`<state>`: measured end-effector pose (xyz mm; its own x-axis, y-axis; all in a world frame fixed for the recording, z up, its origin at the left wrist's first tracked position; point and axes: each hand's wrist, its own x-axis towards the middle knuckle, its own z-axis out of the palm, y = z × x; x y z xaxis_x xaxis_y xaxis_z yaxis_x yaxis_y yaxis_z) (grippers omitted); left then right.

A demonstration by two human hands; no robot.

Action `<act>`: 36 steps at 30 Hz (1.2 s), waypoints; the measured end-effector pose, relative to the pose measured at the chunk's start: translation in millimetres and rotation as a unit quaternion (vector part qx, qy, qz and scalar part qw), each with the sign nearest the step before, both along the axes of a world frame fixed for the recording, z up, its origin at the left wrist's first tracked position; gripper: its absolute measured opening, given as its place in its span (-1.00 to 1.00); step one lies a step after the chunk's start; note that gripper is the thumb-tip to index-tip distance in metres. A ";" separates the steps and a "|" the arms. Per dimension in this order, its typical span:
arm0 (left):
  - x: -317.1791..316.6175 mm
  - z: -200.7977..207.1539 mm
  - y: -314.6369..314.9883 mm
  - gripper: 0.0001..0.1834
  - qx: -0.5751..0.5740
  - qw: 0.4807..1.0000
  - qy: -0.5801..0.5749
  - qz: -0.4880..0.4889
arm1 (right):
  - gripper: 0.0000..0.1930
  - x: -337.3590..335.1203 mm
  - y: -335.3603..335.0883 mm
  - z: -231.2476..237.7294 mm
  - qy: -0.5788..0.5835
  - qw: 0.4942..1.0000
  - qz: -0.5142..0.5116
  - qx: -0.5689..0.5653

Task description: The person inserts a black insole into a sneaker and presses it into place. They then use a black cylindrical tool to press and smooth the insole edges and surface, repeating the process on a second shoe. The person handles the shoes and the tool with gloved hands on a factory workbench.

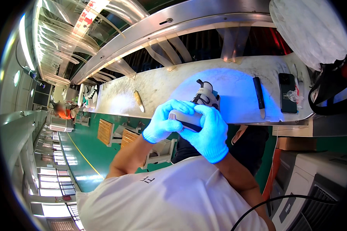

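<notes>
Both my hands wear knitted gloves that look blue under the light. Between them is a light grey and black shoe (188, 118), held just off the front edge of the bench. My left hand (164, 120) curls over its near end from the left, with the thumb pressed on it. Around the right side closes my right hand (209, 131). Beyond my fingers, light grey and black shoe parts (206, 94) with a dark loop show over the bench. My gloves cover the join, so I cannot tell whether it is all one shoe.
On the pale bench (115, 94) lie a yellow-handled knife (138, 99), a black-handled blade tool (259, 94) and a dark phone (287, 92). More shoes (89, 96) stand at its left end. A metal-framed machine with clear strip curtains (165, 52) runs behind. A white bag (312, 30) hangs far right.
</notes>
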<state>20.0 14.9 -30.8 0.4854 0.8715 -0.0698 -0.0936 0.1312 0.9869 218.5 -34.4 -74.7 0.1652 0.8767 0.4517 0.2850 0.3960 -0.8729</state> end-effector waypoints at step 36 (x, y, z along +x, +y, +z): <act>0.0 56.4 39.7 -0.40 0.047 0.922 0.383 0.004 | -0.25 -10.6 13.7 -52.5 0.028 0.999 0.016 0.015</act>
<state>20.1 54.7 25.6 0.3187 0.8944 -0.3137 0.6358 0.0437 0.7706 207.9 -20.7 -127.3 0.1641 0.8677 0.4693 0.2227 0.4308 -0.8745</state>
